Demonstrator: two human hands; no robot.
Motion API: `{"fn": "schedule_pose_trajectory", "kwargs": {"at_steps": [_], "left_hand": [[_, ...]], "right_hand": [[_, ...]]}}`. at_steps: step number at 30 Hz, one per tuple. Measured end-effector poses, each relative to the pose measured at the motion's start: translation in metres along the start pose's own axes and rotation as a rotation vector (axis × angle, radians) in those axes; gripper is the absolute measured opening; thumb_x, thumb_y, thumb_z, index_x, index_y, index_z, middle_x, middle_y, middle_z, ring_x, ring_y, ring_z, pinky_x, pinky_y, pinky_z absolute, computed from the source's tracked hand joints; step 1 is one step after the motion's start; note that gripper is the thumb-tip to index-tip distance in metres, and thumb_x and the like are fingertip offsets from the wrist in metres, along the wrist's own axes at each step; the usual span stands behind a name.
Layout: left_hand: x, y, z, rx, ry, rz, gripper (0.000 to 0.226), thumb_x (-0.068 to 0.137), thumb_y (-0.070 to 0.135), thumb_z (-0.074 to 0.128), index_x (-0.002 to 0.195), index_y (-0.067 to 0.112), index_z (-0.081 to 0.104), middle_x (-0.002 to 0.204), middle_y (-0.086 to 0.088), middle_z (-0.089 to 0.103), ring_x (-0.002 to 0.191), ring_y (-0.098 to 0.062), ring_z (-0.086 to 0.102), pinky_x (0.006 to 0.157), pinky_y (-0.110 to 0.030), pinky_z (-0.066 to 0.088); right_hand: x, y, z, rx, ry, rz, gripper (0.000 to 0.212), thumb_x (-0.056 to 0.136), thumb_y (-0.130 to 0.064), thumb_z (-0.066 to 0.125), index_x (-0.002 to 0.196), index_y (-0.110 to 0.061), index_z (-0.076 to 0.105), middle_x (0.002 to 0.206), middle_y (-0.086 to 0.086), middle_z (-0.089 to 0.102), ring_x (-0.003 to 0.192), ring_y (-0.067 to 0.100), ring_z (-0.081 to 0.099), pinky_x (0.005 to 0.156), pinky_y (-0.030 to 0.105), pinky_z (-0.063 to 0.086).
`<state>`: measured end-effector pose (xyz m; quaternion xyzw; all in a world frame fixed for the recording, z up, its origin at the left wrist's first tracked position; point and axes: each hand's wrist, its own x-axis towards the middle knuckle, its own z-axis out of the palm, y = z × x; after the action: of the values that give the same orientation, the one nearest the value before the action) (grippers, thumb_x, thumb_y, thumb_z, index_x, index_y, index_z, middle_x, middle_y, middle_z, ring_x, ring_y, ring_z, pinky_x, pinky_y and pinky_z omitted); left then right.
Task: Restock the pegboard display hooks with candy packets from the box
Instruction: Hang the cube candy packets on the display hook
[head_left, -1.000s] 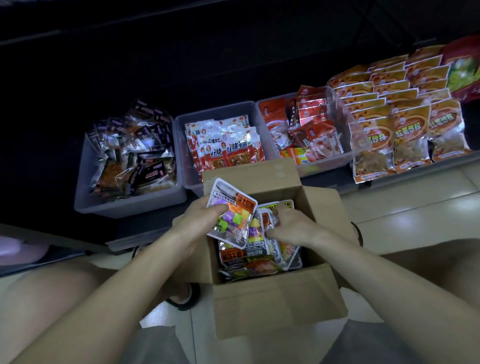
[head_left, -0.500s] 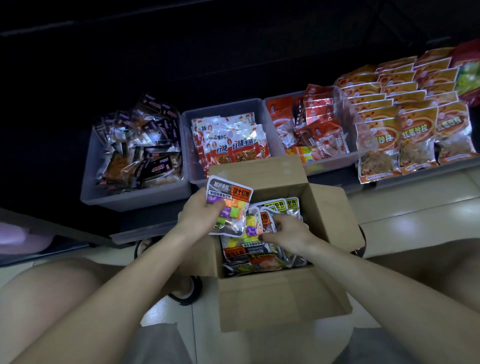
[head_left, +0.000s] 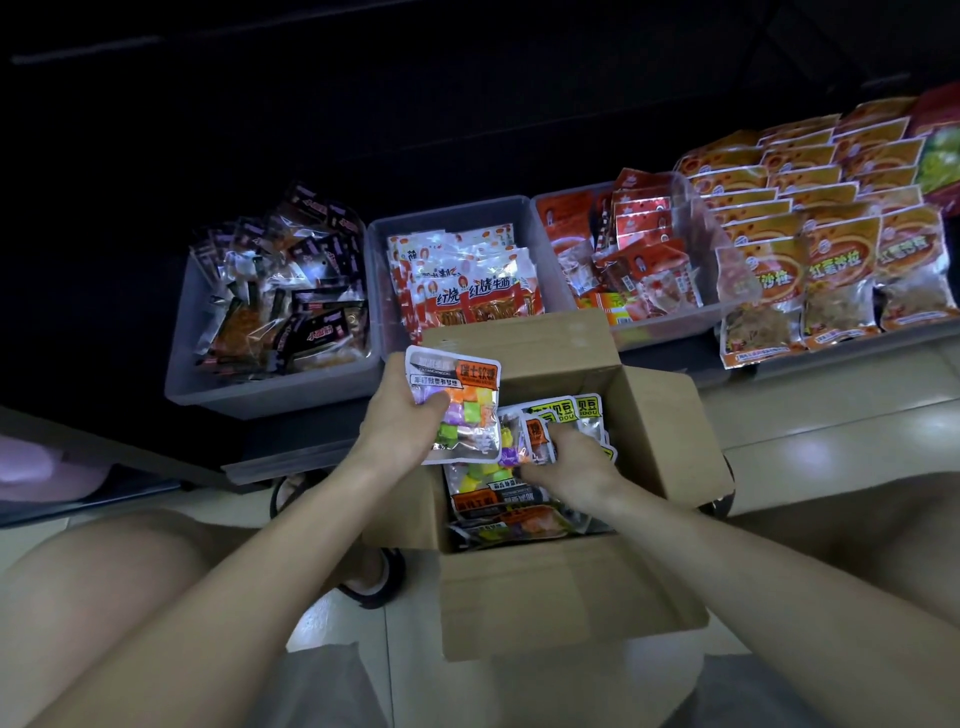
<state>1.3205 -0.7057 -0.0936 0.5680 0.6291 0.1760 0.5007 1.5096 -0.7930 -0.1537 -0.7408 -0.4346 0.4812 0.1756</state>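
Observation:
An open cardboard box (head_left: 561, 597) stands on the floor between my knees, filled with several candy packets (head_left: 498, 499). My left hand (head_left: 400, 431) grips one packet of coloured cube candies (head_left: 460, 402) and holds it upright over the box's left edge. Down inside the box, my right hand (head_left: 569, 467) has its fingers curled round the top of another packet (head_left: 537, 434). No pegboard hooks are visible; the area above the bins is dark.
Three grey bins sit on a low shelf behind the box: dark snack packs (head_left: 291, 291) on the left, red-and-white packs (head_left: 467, 280) in the middle, red packs (head_left: 639, 249) on the right. Rows of orange bags (head_left: 831, 223) lie far right. The floor is tiled.
My left hand has lifted its candy packet slightly up and left, clear of the box. My right hand has reached deeper among the packets and taken hold of one.

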Motion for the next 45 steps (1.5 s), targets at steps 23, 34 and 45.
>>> {"fn": "schedule_pose_trajectory", "kwargs": {"at_steps": [23, 34, 45], "left_hand": [[-0.002, 0.008, -0.012, -0.008, 0.133, 0.085, 0.016, 0.107, 0.023, 0.057, 0.104, 0.02, 0.072, 0.102, 0.009, 0.07, 0.099, -0.011, 0.067, 0.074, -0.02, 0.044], [-0.014, 0.01, 0.006, -0.143, -0.259, -0.075, 0.048, 0.09, 0.068, 0.067, 0.114, 0.028, 0.078, 0.108, 0.01, 0.08, 0.109, -0.013, 0.073, 0.111, -0.045, 0.05], [-0.01, 0.01, 0.008, -0.381, -0.248, -0.148, 0.031, 0.102, 0.034, 0.067, 0.126, 0.015, 0.072, 0.112, -0.01, 0.08, 0.105, -0.03, 0.077, 0.1, -0.051, 0.059]], "right_hand": [[-0.018, -0.013, -0.099, 0.771, -0.095, 0.079, 0.033, 0.098, -0.001, 0.054, 0.125, -0.009, 0.07, 0.118, 0.013, 0.076, 0.109, 0.033, 0.073, 0.09, 0.044, 0.057], [-0.032, -0.025, -0.063, 0.82, -0.288, 0.032, 0.03, 0.106, -0.007, 0.048, 0.131, -0.013, 0.064, 0.123, 0.011, 0.075, 0.112, 0.028, 0.073, 0.087, 0.039, 0.062], [-0.036, -0.027, -0.053, 0.76, -0.314, 0.099, 0.037, 0.1, -0.042, 0.063, 0.129, -0.02, 0.069, 0.122, 0.008, 0.076, 0.113, 0.03, 0.073, 0.1, 0.051, 0.056]]}}
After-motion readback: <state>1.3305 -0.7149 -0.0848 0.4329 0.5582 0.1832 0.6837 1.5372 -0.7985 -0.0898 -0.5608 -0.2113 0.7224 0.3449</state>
